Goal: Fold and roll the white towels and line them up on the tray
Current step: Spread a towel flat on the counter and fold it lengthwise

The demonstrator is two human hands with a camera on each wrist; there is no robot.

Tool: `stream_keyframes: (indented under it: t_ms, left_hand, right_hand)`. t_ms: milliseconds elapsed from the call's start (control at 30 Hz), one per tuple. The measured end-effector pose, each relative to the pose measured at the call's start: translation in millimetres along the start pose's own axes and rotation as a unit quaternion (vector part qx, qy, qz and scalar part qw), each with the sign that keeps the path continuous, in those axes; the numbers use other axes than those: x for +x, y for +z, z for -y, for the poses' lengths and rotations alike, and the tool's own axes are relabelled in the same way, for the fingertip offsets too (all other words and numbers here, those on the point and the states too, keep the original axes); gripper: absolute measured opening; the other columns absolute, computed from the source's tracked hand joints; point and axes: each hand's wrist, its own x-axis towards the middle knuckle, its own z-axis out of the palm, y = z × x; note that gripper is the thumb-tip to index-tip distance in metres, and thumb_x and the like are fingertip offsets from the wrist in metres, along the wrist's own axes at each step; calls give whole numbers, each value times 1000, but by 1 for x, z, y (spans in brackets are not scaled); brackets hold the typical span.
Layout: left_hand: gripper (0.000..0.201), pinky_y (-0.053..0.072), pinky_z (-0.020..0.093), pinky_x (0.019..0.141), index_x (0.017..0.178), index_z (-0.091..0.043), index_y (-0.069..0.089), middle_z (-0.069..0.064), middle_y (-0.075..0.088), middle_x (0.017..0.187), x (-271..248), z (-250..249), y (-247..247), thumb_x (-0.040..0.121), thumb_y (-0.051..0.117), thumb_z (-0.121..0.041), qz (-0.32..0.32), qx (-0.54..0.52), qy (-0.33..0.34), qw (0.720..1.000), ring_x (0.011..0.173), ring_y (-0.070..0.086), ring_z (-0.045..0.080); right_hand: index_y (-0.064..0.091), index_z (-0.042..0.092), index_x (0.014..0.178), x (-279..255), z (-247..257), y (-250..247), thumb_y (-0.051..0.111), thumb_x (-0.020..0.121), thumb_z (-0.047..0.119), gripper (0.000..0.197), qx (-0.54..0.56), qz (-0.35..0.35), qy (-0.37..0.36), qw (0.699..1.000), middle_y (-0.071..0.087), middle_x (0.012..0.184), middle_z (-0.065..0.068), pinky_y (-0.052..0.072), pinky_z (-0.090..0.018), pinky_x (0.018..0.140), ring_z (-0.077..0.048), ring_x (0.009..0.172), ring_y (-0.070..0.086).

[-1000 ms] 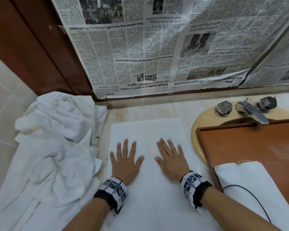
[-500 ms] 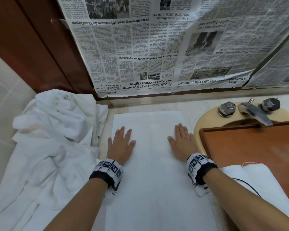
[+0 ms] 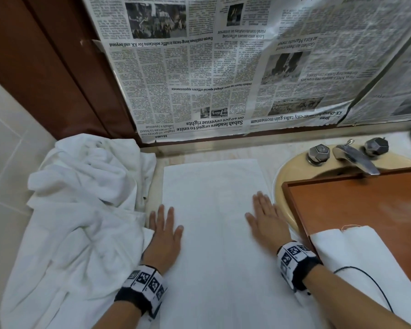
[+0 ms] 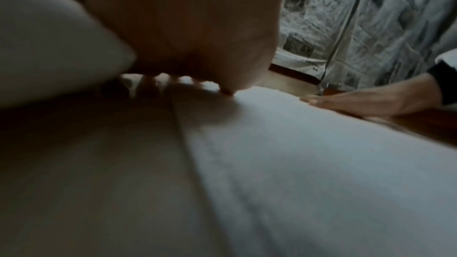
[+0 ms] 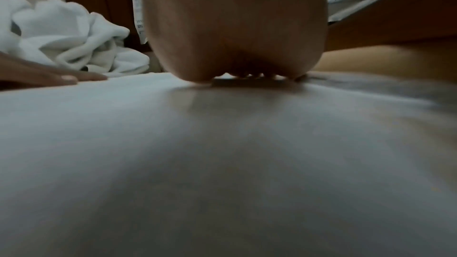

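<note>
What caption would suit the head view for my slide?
Left hand and right hand press flat on a spread white towel beside a wooden tray.

Upside-down newspaper sheets (image 3: pixel 223 74) cover the back wall above a pale stone counter (image 3: pixel 268 160); dark wood panelling (image 3: pixel 57 74) and beige tiles (image 3: pixel 5 148) stand left.

Bare forearms; black-white marker-patterned wristbands (image 3: pixel 144 287); thin black cable (image 3: pixel 375 284).

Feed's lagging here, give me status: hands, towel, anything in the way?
Left hand and right hand flat on spread towel. One towel on tray. Pile left, nothing blocking.
</note>
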Motion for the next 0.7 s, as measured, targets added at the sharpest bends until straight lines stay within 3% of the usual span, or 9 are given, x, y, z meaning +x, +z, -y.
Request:
stream_keyframes:
  t_ms: [100, 167, 233, 300, 400, 467, 567, 700]
  left_hand:
    - [75, 26, 60, 117, 155, -14, 30, 9, 16, 165, -22, -19, 7, 99, 12, -60, -16, 32, -1, 999, 150, 21, 38]
    - [66, 20, 54, 116, 154, -17, 36, 7, 26, 163, -44, -47, 23, 102, 20, -53, -29, 46, 43, 998, 148, 28, 33]
    - [62, 15, 52, 115, 154, -21, 36, 3, 27, 164, -63, -64, 39, 103, 18, -53, -25, 68, 80, 994, 149, 26, 27]
    - [61, 12, 52, 117, 156, -24, 33, 1, 23, 165, -71, -61, 48, 103, 20, -53, -20, 82, 77, 993, 150, 22, 25]
    - [65, 11, 51, 119, 158, -24, 27, 0, 18, 166, -71, -43, 48, 101, 21, -55, -39, 83, 31, 995, 152, 18, 24]
    - [68, 10, 51, 120, 159, -24, 22, 1, 13, 167, -73, -33, 46, 101, 14, -58, -32, 83, 4, 996, 152, 15, 24]
    - [71, 17, 56, 119, 159, -19, 22, 7, 11, 167, -84, -31, 44, 100, 14, -58, -35, 77, -13, 996, 152, 17, 30]
    - [70, 5, 51, 119, 159, -20, 21, 5, 11, 167, -109, -53, 53, 100, 19, -57, -36, 67, 25, 997, 152, 13, 28]
  right_hand:
    - [15, 9, 158, -34, 21, 8, -5, 95, 57, 82, 8, -15, -35, 999, 8, 165, -4, -1, -44, 121, -19, 153, 11]
    - [31, 9, 154, -61, 47, 29, 11, 104, 50, 68, 10, -12, -80, 997, 23, 162, -5, 11, -49, 117, -23, 148, 29]
    - [29, 15, 156, -81, 64, 51, 21, 105, 49, 62, 8, -17, -114, 993, 22, 163, -2, 13, -50, 116, -21, 149, 25]
    - [22, 20, 158, -87, 64, 55, 20, 105, 51, 61, 13, -15, -111, 994, 17, 165, 3, 10, -49, 117, -20, 151, 18]
    - [-3, 29, 159, -84, 33, 49, 5, 101, 56, 64, 2, -21, -82, 996, -13, 164, 14, -10, -43, 119, -16, 153, -9]
    - [-16, 29, 156, -81, 10, 44, -8, 94, 60, 70, 14, -15, -30, 999, -26, 160, 16, -16, -39, 119, -10, 149, -23]
    - [-11, 22, 158, -91, -6, 38, -11, 89, 57, 77, 30, -33, 22, 999, -23, 160, 10, -11, -39, 120, -11, 151, -16]
    - [4, 20, 160, -117, 18, 50, 11, 101, 51, 66, 46, -46, -69, 995, -6, 165, 7, -6, -43, 120, -15, 153, -4]
